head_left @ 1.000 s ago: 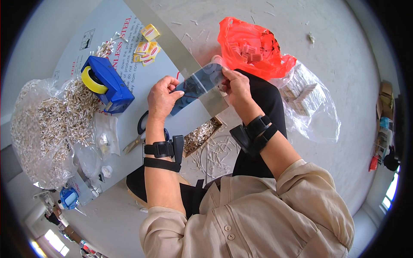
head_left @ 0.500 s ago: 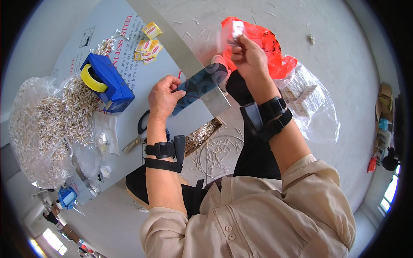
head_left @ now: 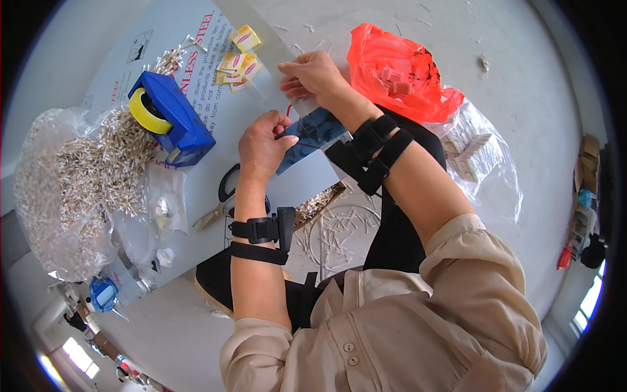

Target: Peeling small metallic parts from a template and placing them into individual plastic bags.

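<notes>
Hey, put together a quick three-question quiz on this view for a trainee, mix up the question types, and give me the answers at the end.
1. Multiple choice: what colour is the ring-shaped roll of tape in the blue plastic dispenser?
A) red
B) yellow
C) green

2. True or false: the clear plastic bag heaped with thin white sticks lies to the left of the dispenser.

3. Short answer: which hand has its thumb at the edge of the dark blue translucent sheet?

Key:
1. B
2. True
3. The left hand
</notes>
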A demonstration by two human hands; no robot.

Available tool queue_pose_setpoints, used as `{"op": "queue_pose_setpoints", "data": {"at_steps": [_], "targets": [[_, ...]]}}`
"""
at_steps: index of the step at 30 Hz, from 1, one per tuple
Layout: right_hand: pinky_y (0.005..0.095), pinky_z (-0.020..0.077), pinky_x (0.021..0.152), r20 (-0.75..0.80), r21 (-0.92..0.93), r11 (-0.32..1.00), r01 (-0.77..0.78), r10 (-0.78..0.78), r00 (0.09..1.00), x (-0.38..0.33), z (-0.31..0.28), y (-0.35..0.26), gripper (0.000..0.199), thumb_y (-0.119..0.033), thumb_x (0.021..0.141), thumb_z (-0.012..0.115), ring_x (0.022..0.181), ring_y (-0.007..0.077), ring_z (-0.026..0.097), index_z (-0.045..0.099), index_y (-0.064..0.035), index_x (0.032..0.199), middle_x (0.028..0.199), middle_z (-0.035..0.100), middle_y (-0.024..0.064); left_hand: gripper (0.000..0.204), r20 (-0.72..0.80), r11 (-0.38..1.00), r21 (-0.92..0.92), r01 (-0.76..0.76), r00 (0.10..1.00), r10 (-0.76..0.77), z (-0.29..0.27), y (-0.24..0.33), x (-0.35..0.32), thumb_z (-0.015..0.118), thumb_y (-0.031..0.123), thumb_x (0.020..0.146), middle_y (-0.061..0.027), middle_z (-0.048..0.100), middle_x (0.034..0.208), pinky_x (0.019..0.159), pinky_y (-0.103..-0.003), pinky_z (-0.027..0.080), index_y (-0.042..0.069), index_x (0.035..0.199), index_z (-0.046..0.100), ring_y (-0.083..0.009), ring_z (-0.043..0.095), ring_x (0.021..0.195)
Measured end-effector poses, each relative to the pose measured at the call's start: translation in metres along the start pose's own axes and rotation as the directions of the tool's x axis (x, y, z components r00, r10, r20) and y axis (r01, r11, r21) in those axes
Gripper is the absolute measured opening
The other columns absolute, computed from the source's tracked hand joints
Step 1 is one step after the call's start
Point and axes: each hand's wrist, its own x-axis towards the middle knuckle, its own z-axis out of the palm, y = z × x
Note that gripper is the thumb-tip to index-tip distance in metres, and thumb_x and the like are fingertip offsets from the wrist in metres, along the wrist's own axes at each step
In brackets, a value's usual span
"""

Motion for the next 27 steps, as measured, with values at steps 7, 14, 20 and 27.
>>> {"op": "queue_pose_setpoints", "data": {"at_steps": [7, 14, 20, 27], "targets": [[0.0331, 0.0503, 0.061, 0.095, -0.774, 0.484, 0.409, -0.550, 0.830, -0.034, -0.046, 0.004, 0.015, -0.008, 0.067, 0.068, 0.065, 0.0264, 0.064, 0.064, 0.0008, 0.079, 0.073, 0.064, 0.0153, 0.029, -0.010, 1.000, 0.006, 0.018, 1.000, -0.018, -0.002, 0.001, -0.002, 0.077, 0.006, 0.061, -0.0038, 0.060, 0.072, 0.064, -0.030, 0.048, 0.008, 0.087, 0.062, -0.0178, 0.059, 0.066], [0.0368, 0.0478, 0.060, 0.305, -0.751, 0.348, 0.561, -0.570, 0.763, -0.083, -0.047, 0.029, 0.013, -0.010, 0.069, 0.069, 0.068, 0.0305, 0.061, 0.060, -0.0015, 0.074, 0.072, 0.060, 0.0137, 0.027, -0.008, 1.000, -0.006, 0.015, 1.000, -0.015, -0.001, 0.005, -0.001, 0.075, -0.003, 0.064, 0.0014, 0.058, 0.066, 0.059, -0.023, 0.045, 0.004, 0.087, 0.062, -0.0080, 0.053, 0.060], [0.0373, 0.0471, 0.059, 0.111, -0.794, 0.434, 0.425, -0.583, 0.805, -0.090, -0.044, 0.042, 0.014, -0.009, 0.068, 0.070, 0.067, 0.0302, 0.060, 0.058, -0.0032, 0.075, 0.072, 0.060, 0.0115, 0.027, 0.023, 0.999, 0.004, 0.038, 0.999, -0.038, -0.003, 0.007, 0.000, 0.075, 0.006, 0.062, -0.0028, 0.062, 0.073, 0.062, -0.030, 0.047, 0.007, 0.085, 0.061, -0.0166, 0.059, 0.066], [0.0352, 0.0474, 0.059, 0.073, -0.810, 0.447, 0.379, -0.564, 0.823, -0.096, -0.047, 0.044, 0.019, -0.006, 0.066, 0.072, 0.066, 0.0272, 0.061, 0.056, -0.0026, 0.075, 0.073, 0.059, 0.0102, 0.027, 0.016, 1.000, 0.001, 0.027, 1.000, -0.027, -0.002, 0.005, 0.000, 0.075, 0.006, 0.062, -0.0027, 0.061, 0.072, 0.061, -0.030, 0.047, 0.006, 0.084, 0.061, -0.0166, 0.059, 0.064]]}}
